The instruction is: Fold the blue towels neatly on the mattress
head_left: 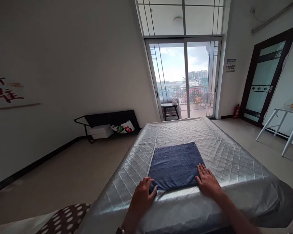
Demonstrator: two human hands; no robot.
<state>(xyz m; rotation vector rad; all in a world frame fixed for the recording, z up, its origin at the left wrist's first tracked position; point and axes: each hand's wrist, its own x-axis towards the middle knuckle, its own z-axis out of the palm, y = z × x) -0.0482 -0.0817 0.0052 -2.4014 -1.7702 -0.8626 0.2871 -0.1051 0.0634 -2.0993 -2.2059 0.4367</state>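
Note:
A folded dark blue towel lies flat near the front edge of a bed covered in a shiny silver quilted sheet. My left hand is curled at the towel's near left corner, its fingers pinched on that corner. My right hand lies flat with fingers stretched out on the towel's near right corner.
A brown pillow with white dots sits at the bed's lower left. A low black shelf with a white box and a bag stands by the left wall. Glass balcony doors are ahead, a white table and dark door at right.

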